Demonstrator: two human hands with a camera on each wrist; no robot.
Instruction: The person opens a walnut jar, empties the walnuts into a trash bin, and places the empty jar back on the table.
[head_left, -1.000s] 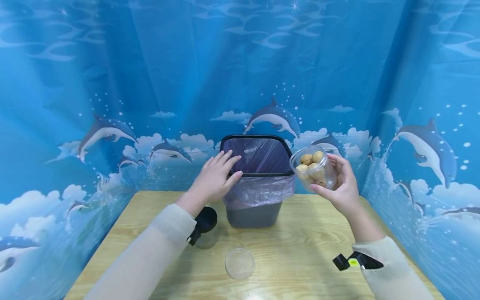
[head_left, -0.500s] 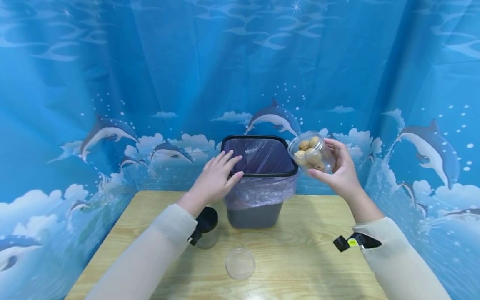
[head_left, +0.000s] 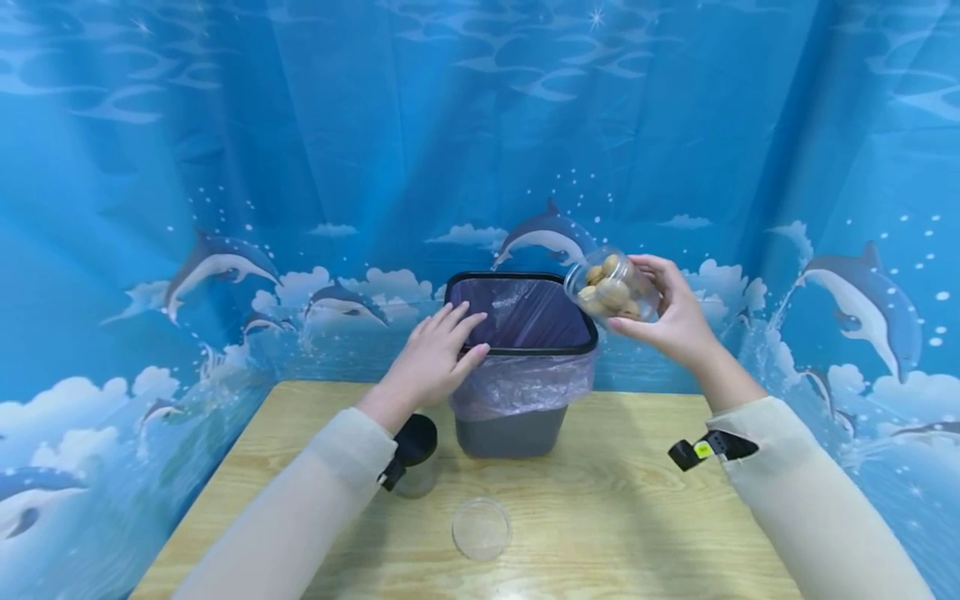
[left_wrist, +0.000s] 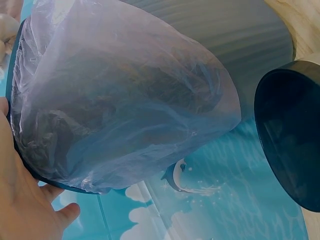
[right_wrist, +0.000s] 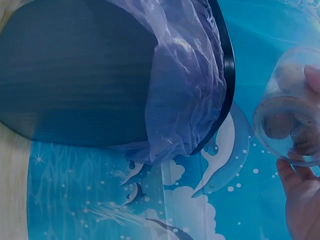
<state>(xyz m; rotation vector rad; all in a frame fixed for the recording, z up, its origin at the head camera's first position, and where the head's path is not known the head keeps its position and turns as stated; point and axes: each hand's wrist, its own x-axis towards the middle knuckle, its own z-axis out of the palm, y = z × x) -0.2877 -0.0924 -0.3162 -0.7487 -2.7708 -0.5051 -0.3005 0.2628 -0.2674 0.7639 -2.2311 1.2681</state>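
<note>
My right hand [head_left: 671,321] grips a clear plastic jar [head_left: 647,292] of walnuts [head_left: 611,287], thumb below and fingers round its far side. The jar tilts left, its open mouth by the right rim of a grey trash bin [head_left: 510,433]. A purple bag [head_left: 525,383] lines the bin and folds over the outside. My left hand [head_left: 431,354] rests on the bin's left rim, fingers extended over it. In the left wrist view, that hand [left_wrist: 22,195] touches the dark rim. The right wrist view shows walnuts [right_wrist: 279,125] through the jar's base.
A clear round lid [head_left: 481,528] lies on the wooden table [head_left: 615,500] in front of the bin. Beside my left wrist stands a clear container with a black lid [head_left: 416,437]. A blue dolphin-print curtain [head_left: 480,150] surrounds the table on the back and sides.
My right hand has raised the jar and moved it left toward the bin, tipping it further sideways. The walnuts are still inside. The left hand has stayed on the rim.
</note>
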